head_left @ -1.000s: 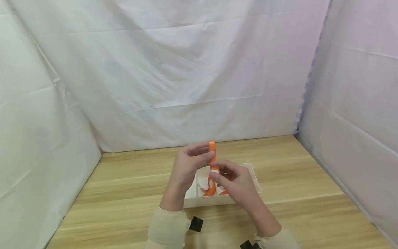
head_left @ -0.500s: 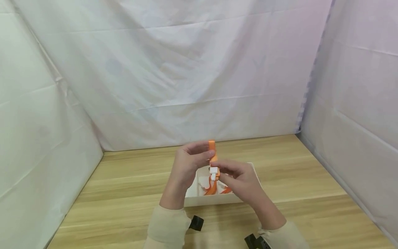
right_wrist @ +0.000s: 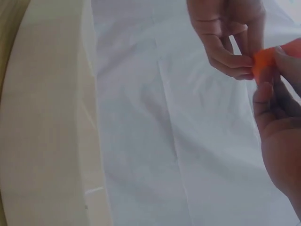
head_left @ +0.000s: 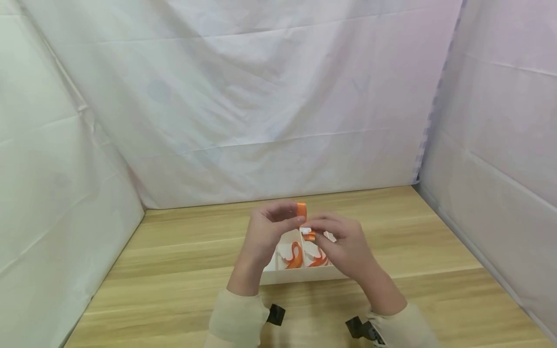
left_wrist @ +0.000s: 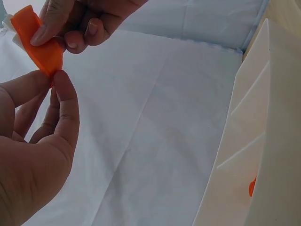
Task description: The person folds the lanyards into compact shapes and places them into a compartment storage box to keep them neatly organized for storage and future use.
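Observation:
Both hands are raised above a white divided box (head_left: 270, 276) on the wooden table. My left hand (head_left: 271, 229) pinches the top of an orange strap (head_left: 302, 210) between thumb and forefinger. My right hand (head_left: 341, 241) pinches the same strap lower down, at a small white clip (head_left: 305, 230). In the left wrist view the orange strap (left_wrist: 40, 44) bends between the left hand (left_wrist: 42, 122) and the right hand (left_wrist: 77, 21). The right wrist view shows the strap (right_wrist: 264, 61) as an orange blur between both sets of fingertips. More orange straps (head_left: 296, 256) lie in the box.
White sheets hang behind and on both sides of the wooden table (head_left: 174, 270). The box has an inner divider and stands near the front middle. Black wrist mounts (head_left: 275, 314) show at the sleeves.
The strap stood upright and long a second ago; now it is folded shorter. My right hand has risen and shifted right, closer to the left, bringing the white clip up.

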